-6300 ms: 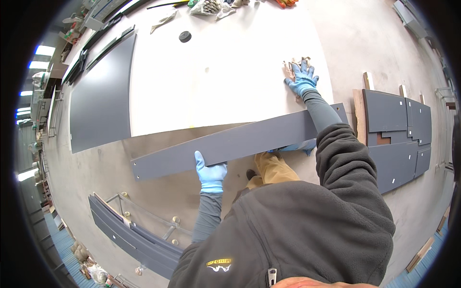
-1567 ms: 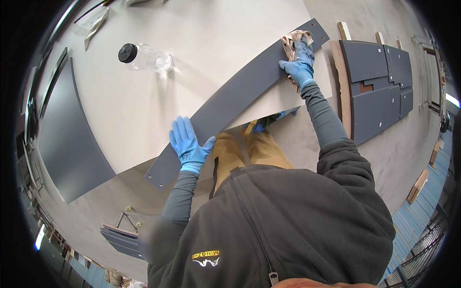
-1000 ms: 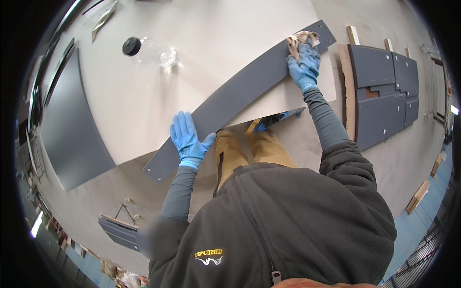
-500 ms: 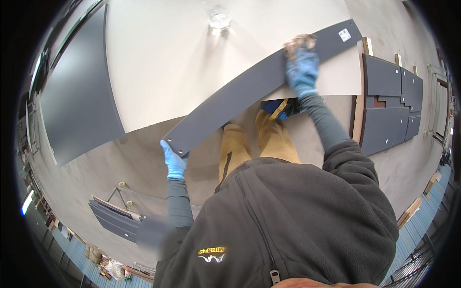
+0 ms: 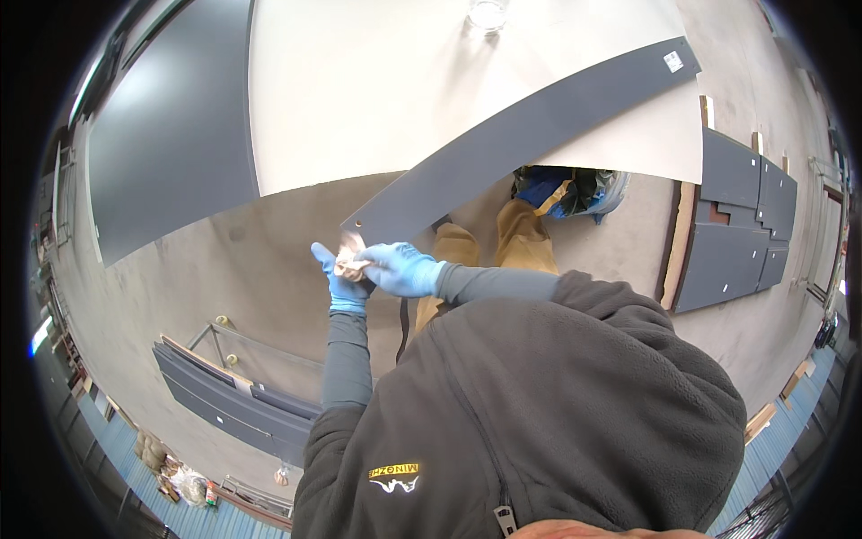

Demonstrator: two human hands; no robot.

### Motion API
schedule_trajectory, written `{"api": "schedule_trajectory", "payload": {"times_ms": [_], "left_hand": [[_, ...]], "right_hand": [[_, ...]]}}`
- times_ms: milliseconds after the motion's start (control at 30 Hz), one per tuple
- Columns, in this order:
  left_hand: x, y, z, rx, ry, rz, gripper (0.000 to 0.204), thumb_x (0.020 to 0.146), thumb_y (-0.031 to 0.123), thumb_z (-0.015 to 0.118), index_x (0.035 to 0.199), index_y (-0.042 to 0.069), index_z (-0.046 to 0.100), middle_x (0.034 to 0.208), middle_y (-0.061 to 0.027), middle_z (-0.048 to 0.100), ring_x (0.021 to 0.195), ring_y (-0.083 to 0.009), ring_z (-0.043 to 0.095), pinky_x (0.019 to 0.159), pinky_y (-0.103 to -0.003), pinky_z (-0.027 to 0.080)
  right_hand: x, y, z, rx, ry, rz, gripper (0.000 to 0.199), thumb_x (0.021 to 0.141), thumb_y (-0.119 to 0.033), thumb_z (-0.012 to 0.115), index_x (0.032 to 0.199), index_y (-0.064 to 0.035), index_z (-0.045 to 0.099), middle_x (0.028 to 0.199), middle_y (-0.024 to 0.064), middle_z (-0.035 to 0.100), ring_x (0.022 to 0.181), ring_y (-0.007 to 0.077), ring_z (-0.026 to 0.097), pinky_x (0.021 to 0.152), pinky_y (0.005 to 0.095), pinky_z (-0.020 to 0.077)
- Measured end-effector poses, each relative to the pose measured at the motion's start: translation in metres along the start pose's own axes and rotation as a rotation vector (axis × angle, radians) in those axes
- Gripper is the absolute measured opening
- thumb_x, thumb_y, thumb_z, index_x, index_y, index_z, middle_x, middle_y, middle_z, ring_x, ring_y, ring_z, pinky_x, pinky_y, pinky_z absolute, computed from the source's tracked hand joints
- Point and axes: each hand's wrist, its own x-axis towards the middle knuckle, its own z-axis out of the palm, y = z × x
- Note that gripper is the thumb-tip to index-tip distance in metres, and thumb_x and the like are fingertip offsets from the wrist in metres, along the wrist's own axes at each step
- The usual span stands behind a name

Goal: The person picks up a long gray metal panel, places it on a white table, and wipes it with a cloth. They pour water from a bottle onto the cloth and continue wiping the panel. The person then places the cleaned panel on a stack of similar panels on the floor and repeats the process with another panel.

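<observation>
Both your gloved hands are together just below the near end of the long grey panel [image 5: 530,130]. Your left hand [image 5: 337,278] and right hand [image 5: 400,268] each have their fingers curled shut on the same small crumpled tan cloth [image 5: 348,260], held in the air, not touching the panel. That panel lies diagonally across the white worktop [image 5: 395,81], its near end sticking out past the edge. A clear jar [image 5: 487,13] stands beyond the panel.
</observation>
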Motion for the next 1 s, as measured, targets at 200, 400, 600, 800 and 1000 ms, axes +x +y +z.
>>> {"api": "schedule_trajectory", "payload": {"times_ms": [200, 400, 600, 800, 1000], "left_hand": [[0.005, -0.013, 0.031, 0.071, 0.167, 0.169, 0.121, 0.088, 0.098, 0.024, 0.169, 0.008, 0.025, 0.171, -0.0186, 0.031, 0.155, -0.0413, 0.031, 0.129, -0.058, 0.024], [-0.002, -0.023, 0.064, 0.091, 0.341, 0.229, 0.119, 0.089, 0.097, 0.028, 0.172, 0.012, 0.017, 0.175, -0.0185, 0.022, 0.16, -0.041, 0.021, 0.132, -0.063, 0.01], [0.002, -0.02, 0.059, 0.218, 0.194, 0.166, 0.121, 0.09, 0.095, 0.03, 0.172, 0.008, 0.011, 0.175, -0.0198, 0.022, 0.162, -0.04, 0.018, 0.131, -0.064, 0.01], [0.002, -0.017, 0.057, -0.169, 0.148, 0.153, 0.121, 0.089, 0.096, 0.032, 0.172, 0.01, 0.014, 0.175, -0.0189, 0.023, 0.161, -0.0374, 0.022, 0.133, -0.057, 0.014], [-0.011, -0.021, 0.045, 0.166, 0.531, 0.274, 0.106, 0.094, 0.092, 0.025, 0.162, 0.012, 0.039, 0.162, -0.0158, 0.044, 0.145, -0.0315, 0.046, 0.123, -0.047, 0.037]], "right_hand": [[-0.06, -0.002, -0.134, 0.27, 0.465, -0.058, 0.03, 0.109, -0.023, 0.056, 0.123, -0.0008, 0.071, 0.112, 0.011, 0.071, 0.101, 0.0193, 0.066, 0.091, 0.0349, 0.0553], [-0.134, 0.056, -0.37, -0.164, 1.322, 0.163, 0.034, 0.107, -0.026, 0.056, 0.13, -0.0018, 0.065, 0.114, 0.0166, 0.073, 0.099, 0.0266, 0.071, 0.087, 0.0398, 0.0593], [-0.073, 0.113, -0.294, -1.274, 1.347, 0.116, 0.042, 0.102, -0.025, 0.057, 0.136, -0.0003, 0.062, 0.117, 0.0255, 0.07, 0.102, 0.0353, 0.071, 0.089, 0.0486, 0.058], [0.011, 0.042, -0.108, -1.073, 0.777, -0.273, 0.032, 0.083, -0.01, 0.066, 0.112, 0.0021, 0.063, 0.101, 0.0188, 0.064, 0.093, 0.0322, 0.067, 0.084, 0.0443, 0.0582], [0.053, -0.021, 0.017, -0.717, 0.328, -0.528, 0.038, 0.092, -0.021, 0.063, 0.126, -0.0043, 0.069, 0.135, 0.0203, 0.068, 0.13, 0.0362, 0.063, 0.122, 0.0535, 0.038]]}}
